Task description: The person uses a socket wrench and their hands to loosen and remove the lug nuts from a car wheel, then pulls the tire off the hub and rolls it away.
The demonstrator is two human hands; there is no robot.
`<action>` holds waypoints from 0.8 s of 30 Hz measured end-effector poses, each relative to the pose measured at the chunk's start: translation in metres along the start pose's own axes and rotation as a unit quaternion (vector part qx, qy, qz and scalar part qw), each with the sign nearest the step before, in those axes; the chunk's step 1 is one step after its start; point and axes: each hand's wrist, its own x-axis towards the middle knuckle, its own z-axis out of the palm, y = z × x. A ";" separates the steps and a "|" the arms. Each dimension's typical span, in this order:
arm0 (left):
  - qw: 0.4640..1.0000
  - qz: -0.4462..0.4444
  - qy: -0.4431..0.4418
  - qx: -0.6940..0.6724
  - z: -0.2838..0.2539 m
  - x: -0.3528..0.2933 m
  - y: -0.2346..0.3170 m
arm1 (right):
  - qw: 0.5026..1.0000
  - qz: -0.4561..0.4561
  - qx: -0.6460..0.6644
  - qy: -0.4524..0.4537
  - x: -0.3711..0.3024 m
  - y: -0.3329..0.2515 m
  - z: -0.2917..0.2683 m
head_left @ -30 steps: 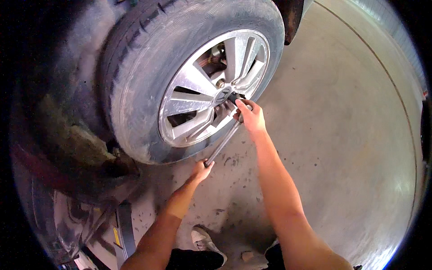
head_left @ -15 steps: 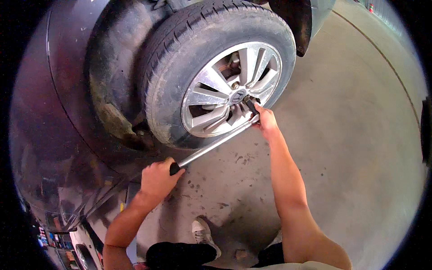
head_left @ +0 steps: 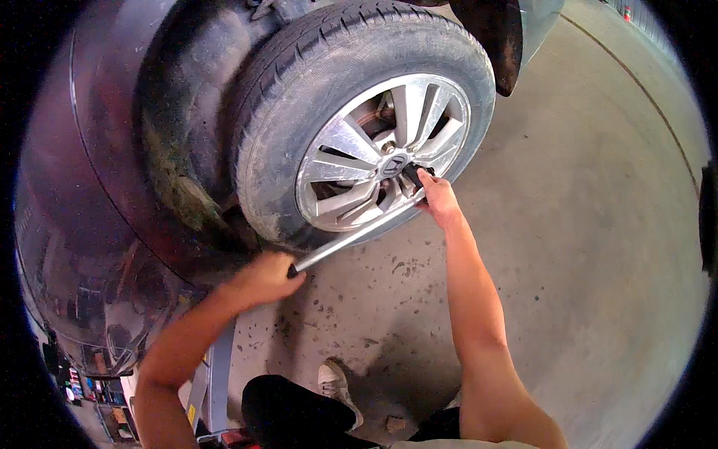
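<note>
My left hand [head_left: 268, 278] is closed around the black grip end of a long silver socket wrench [head_left: 345, 241], low beside the tyre [head_left: 278, 142]. At the wrench's other end, my right hand [head_left: 441, 200] wraps its head, with the thumb on the black socket [head_left: 412, 175]. The socket points into the silver alloy wheel [head_left: 351, 141], right of the centre cap [head_left: 393, 166], at a lug nut position; the nut itself is hidden. Another lug nut [head_left: 388, 147] shows above the cap. The bar slants down to the left across the wheel's lower edge.
The dark car body [head_left: 105, 150] and open wheel arch [head_left: 179, 127] fill the left. A grey metal post or arm [head_left: 219, 374] stands at lower left. My shoe [head_left: 333, 383] rests on the concrete floor [head_left: 598, 247], near a small brownish block [head_left: 395, 424].
My left hand has moved up toward the tyre, lifting the grip end of the wrench. My right hand stays at the socket and wrench head. The view has shifted slightly.
</note>
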 end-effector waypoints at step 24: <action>0.943 -0.072 0.282 0.164 0.002 -0.078 0.048 | 0.994 0.063 0.084 -0.023 -0.010 -0.007 0.001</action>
